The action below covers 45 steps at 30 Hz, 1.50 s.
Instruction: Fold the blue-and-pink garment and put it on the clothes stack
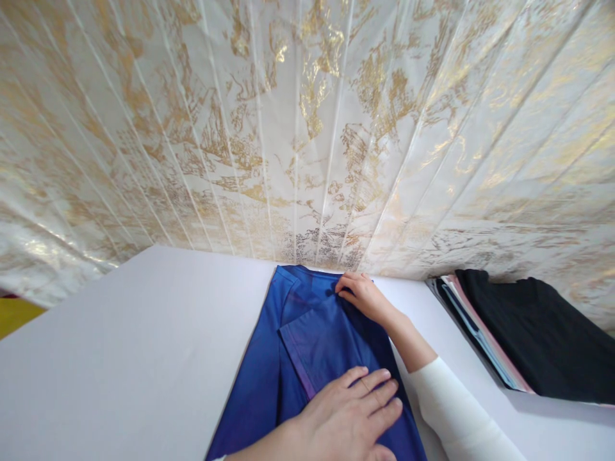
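A shiny blue garment lies partly folded on the white table, reaching from the front edge to the back wall. My left hand lies flat on its lower part, fingers stretched out and pressing the cloth down. My right hand reaches to the garment's far end near the wall, in a white sleeve, with its fingertips pinched on the blue fabric.
A stack of folded clothes, black on top with pink and white layers under it, sits at the right. A white curtain with gold print hangs right behind the table. A yellow surface shows at far left.
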{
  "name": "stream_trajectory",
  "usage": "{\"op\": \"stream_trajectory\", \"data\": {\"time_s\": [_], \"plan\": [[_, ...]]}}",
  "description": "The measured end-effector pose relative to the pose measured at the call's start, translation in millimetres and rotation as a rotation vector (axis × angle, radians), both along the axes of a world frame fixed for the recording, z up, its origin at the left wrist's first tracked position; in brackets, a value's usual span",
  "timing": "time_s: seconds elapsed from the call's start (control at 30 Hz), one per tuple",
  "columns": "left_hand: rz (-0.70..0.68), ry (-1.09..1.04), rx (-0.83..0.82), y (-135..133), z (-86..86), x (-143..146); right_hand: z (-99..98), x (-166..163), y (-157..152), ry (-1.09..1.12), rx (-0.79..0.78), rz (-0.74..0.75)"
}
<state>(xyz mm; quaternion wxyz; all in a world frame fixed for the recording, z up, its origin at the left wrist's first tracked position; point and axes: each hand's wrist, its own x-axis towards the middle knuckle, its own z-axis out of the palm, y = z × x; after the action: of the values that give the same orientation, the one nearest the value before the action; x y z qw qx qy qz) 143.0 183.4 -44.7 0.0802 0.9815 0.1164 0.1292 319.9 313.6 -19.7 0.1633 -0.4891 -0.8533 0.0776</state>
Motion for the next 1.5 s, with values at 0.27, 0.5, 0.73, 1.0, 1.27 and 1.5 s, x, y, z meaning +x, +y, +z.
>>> {"op": "stream_trajectory", "data": {"time_s": [0.27,0.5,0.73,1.0,1.27,1.5], "plan": [[0.018,-0.014,-0.066,-1,5.6,-2,-0.2,38,-2,0.116,0.053,-0.164],[0.392,0.002,-0.144,14,8.1,-13,-26.0,25,-37,0.136,0.165,-0.316],[0.688,0.092,-0.066,22,-4.5,-19,-60.4,-6,-52,-0.1,0.056,-0.51],[0.485,0.057,-0.111,16,5.5,-17,-51.6,-3,-52,-0.106,0.051,-0.495],[0.227,0.131,-0.293,-1,3.7,-21,-52.3,-1,-50,-0.033,0.021,-0.491],[0.283,0.184,-0.335,-14,2.1,-21,-34.1,4,-78,0.457,-0.035,-0.355]]}}
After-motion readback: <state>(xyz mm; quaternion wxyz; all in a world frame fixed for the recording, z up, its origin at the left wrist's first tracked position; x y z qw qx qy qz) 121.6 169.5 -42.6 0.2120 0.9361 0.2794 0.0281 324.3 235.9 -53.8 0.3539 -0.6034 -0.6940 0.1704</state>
